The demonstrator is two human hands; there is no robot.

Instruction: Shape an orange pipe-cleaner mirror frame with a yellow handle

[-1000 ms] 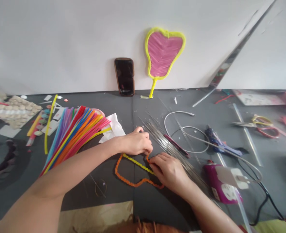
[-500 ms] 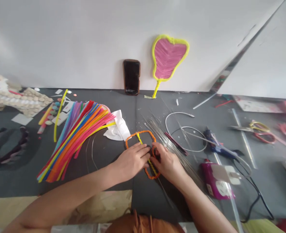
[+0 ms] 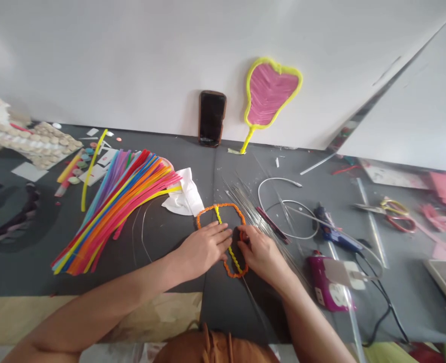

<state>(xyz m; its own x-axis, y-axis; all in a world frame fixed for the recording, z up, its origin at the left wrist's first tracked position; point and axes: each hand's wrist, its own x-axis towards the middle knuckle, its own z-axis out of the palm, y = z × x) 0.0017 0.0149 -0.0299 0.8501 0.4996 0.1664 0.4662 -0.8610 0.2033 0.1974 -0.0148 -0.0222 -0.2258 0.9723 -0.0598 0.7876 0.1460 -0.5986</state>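
Note:
On the dark table lies a looped orange pipe-cleaner frame [image 3: 228, 205], with a twisted yellow pipe cleaner [image 3: 236, 261] running down its middle. My left hand [image 3: 203, 249] rests flat over its left side, fingers stretched out and covering part of the outline and the yellow strand. At the right edge, my right hand [image 3: 262, 252] pinches the orange outline between thumb and fingers. A thin wire stem sticks out below the frame. Just right of my right hand lies a bundle of thin metal wires [image 3: 241, 196].
Left lies a fan of coloured pipe cleaners [image 3: 120, 212] beside a white tissue [image 3: 185, 194]. Rightward are a blue glue gun [image 3: 332, 229], a purple power adapter [image 3: 319, 282] with cords, and scissors [image 3: 391, 209]. A phone [image 3: 212, 118] and a pink-and-yellow leaf shape [image 3: 271, 96] lean against the wall.
My right hand has shifted slightly right, away from the left hand, along the frame's edge. More of the orange outline shows. The left hand stays on the frame; the view has tilted slightly.

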